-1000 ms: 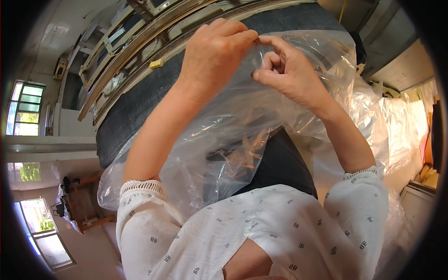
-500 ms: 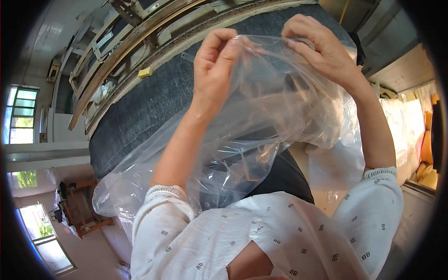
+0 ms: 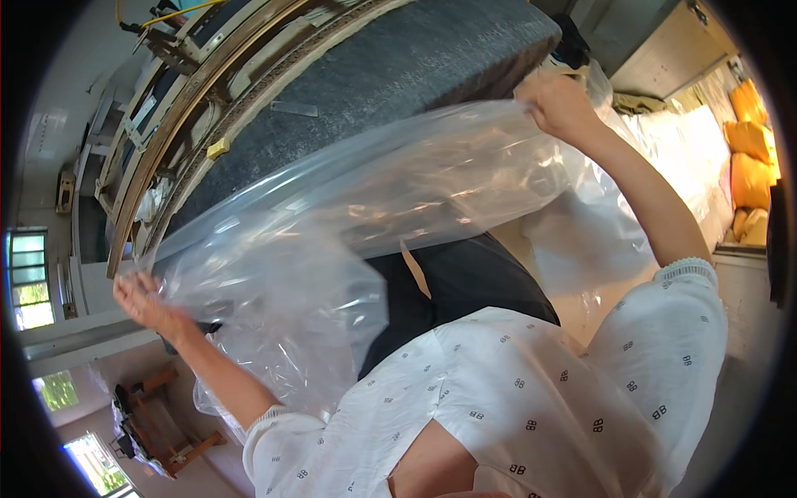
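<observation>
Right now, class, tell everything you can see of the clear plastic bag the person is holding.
The clear plastic bag is a large, thin, see-through film, wrinkled and glossy with highlights. It is stretched wide between both hands: the left hand grips its lower left end, the right hand its upper right end. It hangs over a dark grey cushion, with loose folds sagging toward the person's patterned white shirt.

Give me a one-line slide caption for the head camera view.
Left hand and right hand stretch a clear plastic bag wide before a dark upholstered panel.
</observation>
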The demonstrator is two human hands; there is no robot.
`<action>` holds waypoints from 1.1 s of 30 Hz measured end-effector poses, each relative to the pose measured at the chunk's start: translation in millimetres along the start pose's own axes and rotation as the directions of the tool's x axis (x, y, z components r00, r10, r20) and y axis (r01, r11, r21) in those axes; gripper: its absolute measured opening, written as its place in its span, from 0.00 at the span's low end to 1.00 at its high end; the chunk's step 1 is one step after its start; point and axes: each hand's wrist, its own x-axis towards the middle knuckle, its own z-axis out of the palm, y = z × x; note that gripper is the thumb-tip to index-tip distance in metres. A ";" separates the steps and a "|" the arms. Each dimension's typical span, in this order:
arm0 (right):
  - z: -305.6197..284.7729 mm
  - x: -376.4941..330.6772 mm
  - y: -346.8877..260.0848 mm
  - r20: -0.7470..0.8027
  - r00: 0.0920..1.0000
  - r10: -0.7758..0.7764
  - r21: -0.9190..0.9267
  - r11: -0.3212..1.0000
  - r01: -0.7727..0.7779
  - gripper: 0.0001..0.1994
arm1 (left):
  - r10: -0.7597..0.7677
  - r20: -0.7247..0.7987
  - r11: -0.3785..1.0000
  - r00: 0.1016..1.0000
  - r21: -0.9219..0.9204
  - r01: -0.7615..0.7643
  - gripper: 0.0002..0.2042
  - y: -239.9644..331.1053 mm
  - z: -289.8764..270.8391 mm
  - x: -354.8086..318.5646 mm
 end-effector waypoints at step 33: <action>-36.9 88.5 113.5 0.076 0.979 0.190 0.113 0.974 -0.198 0.12 | -0.150 -0.161 -0.126 0.975 0.982 0.142 0.19 -142.3 -318.1 105.9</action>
